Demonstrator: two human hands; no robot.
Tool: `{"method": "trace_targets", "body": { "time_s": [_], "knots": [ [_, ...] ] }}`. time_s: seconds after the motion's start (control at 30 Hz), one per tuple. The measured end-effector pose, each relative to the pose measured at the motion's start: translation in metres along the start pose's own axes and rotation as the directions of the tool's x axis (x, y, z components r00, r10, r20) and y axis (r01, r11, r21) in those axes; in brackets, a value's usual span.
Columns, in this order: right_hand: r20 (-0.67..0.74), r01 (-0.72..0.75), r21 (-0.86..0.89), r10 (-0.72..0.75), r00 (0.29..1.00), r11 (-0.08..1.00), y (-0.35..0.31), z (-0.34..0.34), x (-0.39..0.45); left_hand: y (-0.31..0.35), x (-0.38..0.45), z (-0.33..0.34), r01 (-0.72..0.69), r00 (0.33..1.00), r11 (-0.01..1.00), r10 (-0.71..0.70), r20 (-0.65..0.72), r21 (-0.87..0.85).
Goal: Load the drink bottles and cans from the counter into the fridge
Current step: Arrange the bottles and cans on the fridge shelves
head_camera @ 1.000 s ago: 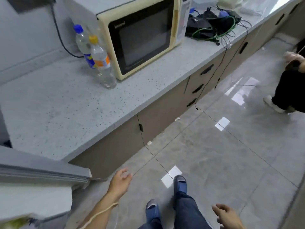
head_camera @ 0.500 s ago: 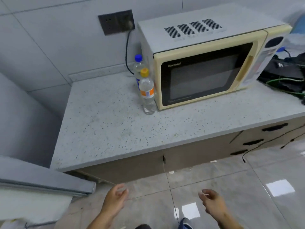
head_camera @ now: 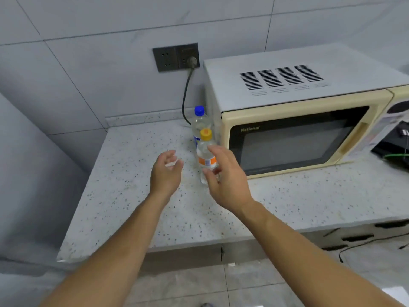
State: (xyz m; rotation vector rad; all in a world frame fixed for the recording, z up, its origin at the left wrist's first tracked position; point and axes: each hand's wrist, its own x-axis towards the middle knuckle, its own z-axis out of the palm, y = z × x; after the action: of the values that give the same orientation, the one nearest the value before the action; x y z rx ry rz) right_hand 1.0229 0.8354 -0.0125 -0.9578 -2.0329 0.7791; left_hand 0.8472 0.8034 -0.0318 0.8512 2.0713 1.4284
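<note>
Two clear plastic bottles stand on the speckled counter just left of the microwave. The nearer bottle has a yellow cap and an orange label; the blue-capped bottle stands right behind it. My right hand is open, its fingers curved around the front of the yellow-capped bottle without closing on it. My left hand is open too, a short way left of that bottle, holding nothing. The fridge is out of view.
A cream microwave fills the counter's right side, its black cord running up to a dark wall socket. Black gear with a green cable lies at the far right. A grey surface borders the counter on the left.
Both arms have risen from beside my legs and stretched out over the counter to the bottles. The view has turned and moved closer to the counter and microwave.
</note>
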Motion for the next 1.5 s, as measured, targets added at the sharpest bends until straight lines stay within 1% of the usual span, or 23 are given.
{"method": "trace_targets", "body": {
  "time_s": [0.03,0.07,0.13,0.17,0.23,0.3,0.37,0.43,0.5,0.57,0.67,0.73,0.83,0.93,1.07,1.17,1.27,1.37,1.5],
  "knots": [
    [0.013,0.061,-0.055,-0.060,0.998,0.997,-0.008,0.001,0.017,0.017,0.017,0.005,-0.042,0.999,0.999,0.042,-0.027,-0.015],
    [0.029,0.083,-0.103,-0.080,0.996,0.991,-0.015,0.001,0.033,0.034,0.033,0.010,-0.080,0.996,0.996,0.078,-0.052,-0.029],
    [0.058,0.065,-0.166,-0.057,0.997,0.984,-0.022,0.000,0.058,0.061,0.059,0.020,-0.144,0.987,0.989,0.142,-0.069,-0.026],
    [0.086,0.051,-0.196,-0.034,0.996,0.979,-0.022,0.002,0.066,0.072,0.070,0.025,-0.179,0.983,0.984,0.179,-0.047,0.004],
    [0.188,0.023,-0.282,0.031,0.982,0.959,-0.018,0.004,0.078,0.088,0.092,0.035,-0.246,0.969,0.961,0.242,0.043,0.125],
    [0.265,0.000,-0.357,0.101,0.959,0.934,-0.013,0.007,0.084,0.098,0.108,0.045,-0.320,0.945,0.913,0.291,0.147,0.254],
    [0.251,-0.012,-0.393,0.120,0.961,0.919,-0.009,0.009,0.086,0.104,0.119,0.055,-0.411,0.907,0.847,0.341,0.248,0.338],
    [0.197,0.014,-0.423,0.077,0.977,0.906,-0.007,0.011,0.087,0.105,0.125,0.065,-0.487,0.865,0.781,0.371,0.337,0.389],
    [0.177,0.061,-0.451,0.023,0.984,0.890,-0.006,0.011,0.082,0.101,0.128,0.070,-0.506,0.849,0.749,0.344,0.402,0.427],
    [0.172,0.092,-0.449,-0.015,0.985,0.889,-0.004,0.011,0.074,0.095,0.130,0.069,-0.506,0.844,0.734,0.315,0.434,0.453],
    [0.132,0.108,-0.434,-0.055,0.990,0.895,-0.001,0.008,0.061,0.087,0.127,0.066,-0.518,0.845,0.714,0.340,0.414,0.471],
    [0.103,0.105,-0.424,-0.067,0.992,0.900,0.000,0.005,0.053,0.083,0.118,0.063,-0.502,0.858,0.736,0.355,0.372,0.455],
    [0.101,0.099,-0.394,-0.064,0.993,0.914,-0.002,0.000,0.040,0.073,0.095,0.058,-0.478,0.875,0.785,0.382,0.299,0.395],
    [0.072,0.055,-0.333,-0.033,0.997,0.941,-0.003,-0.006,0.026,0.065,0.074,0.048,-0.429,0.900,0.826,0.361,0.243,0.365],
    [0.016,-0.012,-0.224,0.016,1.000,0.974,0.002,-0.020,0.006,0.049,0.040,0.030,-0.378,0.922,0.853,0.316,0.222,0.358],
    [-0.022,-0.022,-0.155,0.019,1.000,0.988,0.005,-0.028,-0.009,0.031,0.011,0.016,-0.363,0.930,0.867,0.314,0.191,0.342],
    [-0.070,-0.019,-0.106,0.012,0.998,0.994,0.005,-0.036,-0.017,0.023,-0.013,0.003,-0.352,0.935,0.891,0.322,0.148,0.285],
    [-0.130,-0.009,-0.091,-0.003,0.991,0.996,0.002,-0.042,-0.018,0.025,-0.027,-0.011,-0.364,0.931,0.896,0.345,0.117,0.253],
    [-0.107,-0.047,-0.138,0.033,0.994,0.989,0.002,-0.041,-0.012,0.027,-0.032,-0.022,-0.372,0.928,0.873,0.360,0.099,0.314]
  ]
}}
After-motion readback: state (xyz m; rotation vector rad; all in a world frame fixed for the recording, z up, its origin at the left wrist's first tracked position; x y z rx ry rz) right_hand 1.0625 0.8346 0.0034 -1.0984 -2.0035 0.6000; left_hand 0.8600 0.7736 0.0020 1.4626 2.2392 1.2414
